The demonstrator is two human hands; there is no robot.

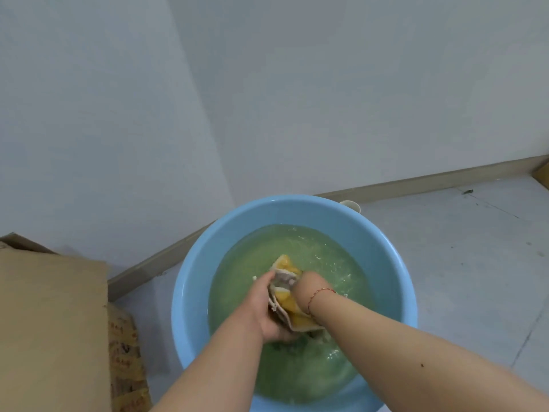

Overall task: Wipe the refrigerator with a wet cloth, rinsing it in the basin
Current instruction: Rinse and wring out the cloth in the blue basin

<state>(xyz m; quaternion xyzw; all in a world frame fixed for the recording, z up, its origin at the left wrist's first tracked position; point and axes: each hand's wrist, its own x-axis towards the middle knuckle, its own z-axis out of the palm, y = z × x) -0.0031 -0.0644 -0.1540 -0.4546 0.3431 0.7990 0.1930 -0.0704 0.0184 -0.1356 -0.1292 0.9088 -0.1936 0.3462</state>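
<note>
Risk of splashing over the blue basin (190, 292) rim onto the floor (460, 263) if scrubbing turns vigorous — water already rippled and cloudy green. Risk of dirt returning to the refrigerator surface from murky rinse water. Risk of drips if lifted unwrung.

Cloth (286, 295) — yellow with pale grey-white edging, bunched and folded, soaked, held at the water surface near the basin centre. Left hand (264, 307) curled round the cloth from the side; right hand (306, 288) clamped on it from above, fingers hidden. Cardboard box (53, 322) just beside the basin, exposed to spills.
</note>
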